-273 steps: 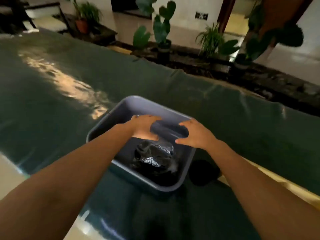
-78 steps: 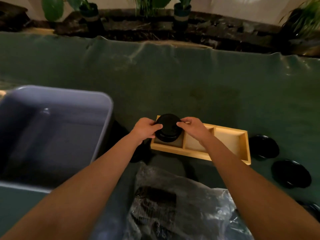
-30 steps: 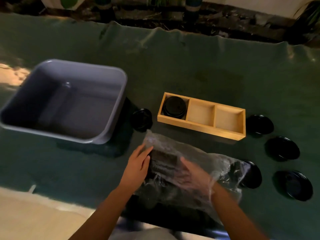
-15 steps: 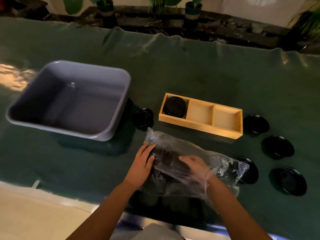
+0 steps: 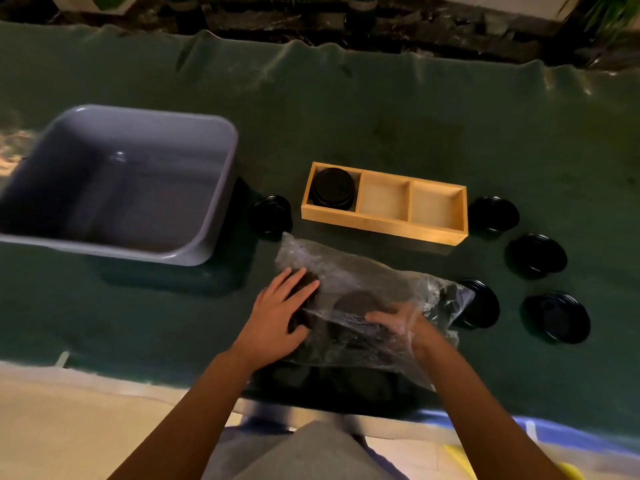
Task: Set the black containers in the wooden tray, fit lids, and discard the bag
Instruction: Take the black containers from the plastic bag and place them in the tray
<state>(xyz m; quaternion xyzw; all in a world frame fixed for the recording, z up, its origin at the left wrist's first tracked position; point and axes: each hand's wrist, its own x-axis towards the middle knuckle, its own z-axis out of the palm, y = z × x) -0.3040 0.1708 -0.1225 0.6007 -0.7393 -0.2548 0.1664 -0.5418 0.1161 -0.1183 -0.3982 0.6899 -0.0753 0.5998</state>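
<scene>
A clear plastic bag [image 5: 360, 275] with dark round containers inside lies on the green cloth in front of me. My left hand [image 5: 277, 313] presses flat on the bag's left end, over a black container. My right hand [image 5: 398, 322] is inside the bag's open right side, fingers spread towards a container; whether it grips one is unclear. Behind the bag sits the wooden tray [image 5: 384, 221] with three compartments. One lidded black container [image 5: 334, 187] fills the leftmost compartment; the other two are bare.
A large grey tub [image 5: 214, 188] stands at the left. Several black lids lie on the cloth: one [image 5: 272, 213] between tub and tray, others [image 5: 535, 256] right of the tray. The table's near edge runs just below the bag.
My right hand has pushed further left inside the bag. My left hand stays pressed on the bag's left end. The camera view has tilted down slightly.
</scene>
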